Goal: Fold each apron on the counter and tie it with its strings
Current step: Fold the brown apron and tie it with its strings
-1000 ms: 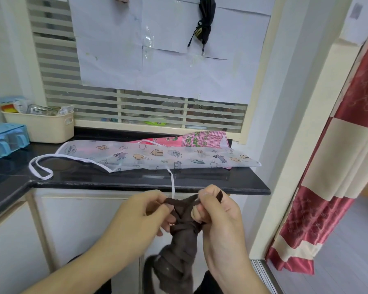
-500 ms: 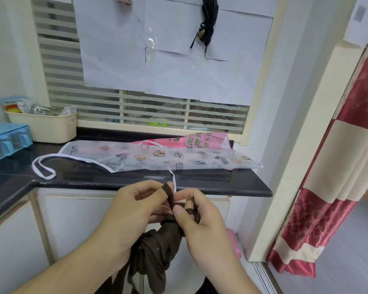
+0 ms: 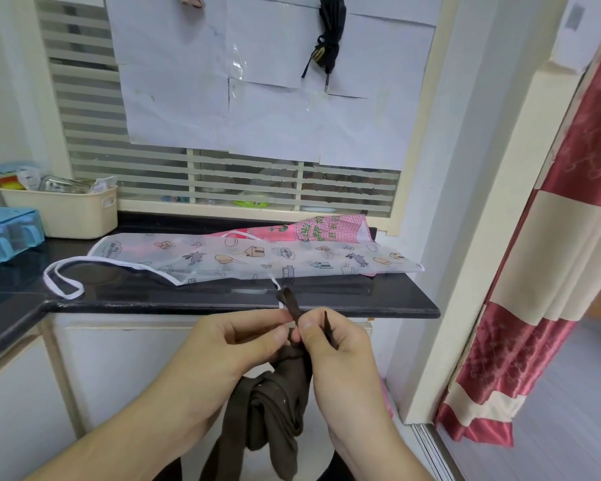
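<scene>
Below the edge of the black counter (image 3: 222, 302), two hands hold a brown apron (image 3: 275, 404) up in the air, bunched into a long roll; its bottom end hangs down and is cut off by the edge of the picture. On the counter lies a see-through apron (image 3: 257, 258) with little drawings of houses, pans and animals; there is a small patch of writing near its left end, too small to read; its white string (image 3: 61, 281) makes a loop on the dark top. Under it, at the back right, a pink checked apron (image 3: 327, 229) pokes out, mostly hidden; the green marks on it cannot be made out.

The left hand (image 3: 236, 345) has its fingers curled, and thumb and fingers pinch the top of the brown roll; the right hand (image 3: 330, 345) is curled too, its thumb pressing a brown string (image 3: 290, 302) that sticks up between the two hands; a thin brown string end (image 3: 328, 328) pokes out over the right fingers. Both forearms reach up from the bottom of the view.

At the far left sit a cream basket (image 3: 70, 211) full of packets, with labels too blurry to read, and a blue box (image 3: 7, 234), partly cut off. White paper sheets (image 3: 257, 81) cover the window; a black cord (image 3: 328, 39) hangs in front of them. A red and cream curtain (image 3: 542, 272) hangs at the right.
</scene>
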Demonstrator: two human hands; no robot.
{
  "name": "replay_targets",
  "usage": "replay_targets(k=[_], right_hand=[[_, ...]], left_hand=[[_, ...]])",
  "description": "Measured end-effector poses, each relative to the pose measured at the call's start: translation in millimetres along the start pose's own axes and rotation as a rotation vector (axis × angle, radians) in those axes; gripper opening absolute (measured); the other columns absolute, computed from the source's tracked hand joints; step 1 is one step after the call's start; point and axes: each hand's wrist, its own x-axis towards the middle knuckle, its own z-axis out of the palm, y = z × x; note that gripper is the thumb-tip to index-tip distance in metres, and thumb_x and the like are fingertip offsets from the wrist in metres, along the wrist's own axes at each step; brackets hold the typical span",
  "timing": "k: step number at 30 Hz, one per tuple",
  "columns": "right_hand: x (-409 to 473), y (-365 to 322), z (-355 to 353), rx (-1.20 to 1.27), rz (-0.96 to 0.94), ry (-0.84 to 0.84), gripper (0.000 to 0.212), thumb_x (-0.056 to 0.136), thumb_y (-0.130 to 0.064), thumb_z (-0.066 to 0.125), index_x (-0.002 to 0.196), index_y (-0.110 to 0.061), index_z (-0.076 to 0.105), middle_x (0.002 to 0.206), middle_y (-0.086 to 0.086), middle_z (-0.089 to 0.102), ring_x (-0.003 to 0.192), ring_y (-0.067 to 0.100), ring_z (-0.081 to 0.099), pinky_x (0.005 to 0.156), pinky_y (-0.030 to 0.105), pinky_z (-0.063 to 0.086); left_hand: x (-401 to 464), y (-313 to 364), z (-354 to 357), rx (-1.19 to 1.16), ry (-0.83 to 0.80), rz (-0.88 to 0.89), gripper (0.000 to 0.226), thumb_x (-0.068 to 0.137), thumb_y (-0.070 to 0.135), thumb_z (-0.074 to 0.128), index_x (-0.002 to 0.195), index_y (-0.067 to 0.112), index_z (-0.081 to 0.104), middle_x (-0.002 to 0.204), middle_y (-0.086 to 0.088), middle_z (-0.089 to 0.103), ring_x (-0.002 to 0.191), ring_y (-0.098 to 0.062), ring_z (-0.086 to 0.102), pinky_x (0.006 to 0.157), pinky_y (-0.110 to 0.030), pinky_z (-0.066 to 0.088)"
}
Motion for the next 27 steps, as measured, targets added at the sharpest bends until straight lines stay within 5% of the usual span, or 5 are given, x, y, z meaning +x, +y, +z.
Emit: replay_targets(k=[8,12,15,20,27], right_hand=[[-3.1,-8.8,-1.9,0.008,-0.01,-0.126,0.02,0.102,-0.007,0.062,0.084,-0.008,0.071,0.088,0.002,0.079,0.079,0.009,0.071,0.072,0.02,0.053],[1.1,-5.2,-19.6,0.113,0.011,-0.178,0.013,0.095,-0.026,0.056,0.101,-0.022,0.067,0.078,0.001,0.061,0.073,0.019,0.051,0.071,0.034,0.042],[5.2,3.8,-31.6,-0.121,-0.038,-0.208,0.019,0.095,-0.018,0.056,0.104,-0.033,0.061,0.072,-0.009,0.041,0.072,0.016,0.043,0.072,0.039,0.039],[2.2,5.1,-38.5,-0.623,-0.232,-0.304,0.02,0.105,-0.019,0.054,0.097,-0.037,0.049,0.091,-0.013,0.052,0.091,0.013,0.055,0.082,0.034,0.051],[4.0,2.5,-44.8,-1.025,-0.541,-0.24,0.02,0.102,-0.035,0.039,0.086,-0.027,0.046,0.097,-0.014,0.035,0.097,0.012,0.038,0.078,0.026,0.04]], left_hand=[[2.0,-0.5,3.8,-0.088,0.081,-0.001,0.014,0.091,0.01,0.071,0.097,0.01,0.084,0.105,-0.018,0.079,0.101,-0.03,0.077,0.082,-0.029,0.063],[3.6,7.5,-3.1,-0.186,0.097,-0.049,0.018,0.098,0.009,0.062,0.094,0.005,0.079,0.108,-0.022,0.077,0.102,-0.037,0.076,0.085,-0.041,0.061],[3.4,10.6,-8.4,-0.156,0.055,-0.065,0.023,0.101,0.011,0.057,0.09,0.006,0.077,0.108,-0.025,0.076,0.098,-0.04,0.074,0.094,-0.049,0.056],[6.2,7.0,-10.9,-0.118,0.061,-0.05,0.03,0.104,0.009,0.054,0.084,0.01,0.076,0.094,-0.023,0.072,0.088,-0.035,0.069,0.097,-0.054,0.053],[9.2,10.3,-13.9,0.294,0.006,0.011,0.029,0.101,0.009,0.062,0.073,0.011,0.071,0.076,-0.013,0.071,0.077,-0.025,0.061,0.079,-0.04,0.048]])
